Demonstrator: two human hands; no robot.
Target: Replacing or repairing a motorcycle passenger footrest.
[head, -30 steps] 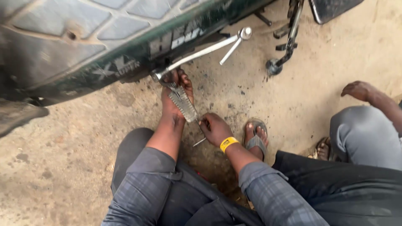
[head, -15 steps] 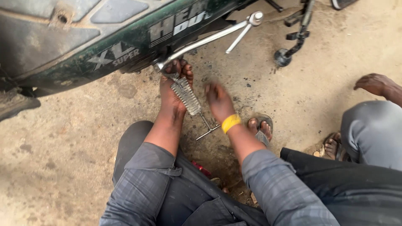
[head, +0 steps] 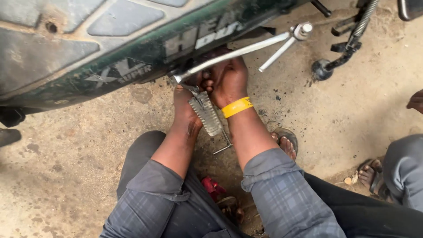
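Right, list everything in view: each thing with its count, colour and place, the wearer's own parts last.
motorbike body: one, dark green, across the top, tipped over the ground
kick lever: one, silver, sticking out from under the body to the upper right
footrest: one, ribbed grey metal, between the two wrists
spring: one, grey, top right
ground: sandy concrete with dark oil stains
other person's leg: one, grey trousers, sandalled foot, right edge
wristband: one, yellow, on the right wrist
own foot: one, in a sandal, right of centre
left hand: under the body, beside the footrest
right hand: at the lever's base
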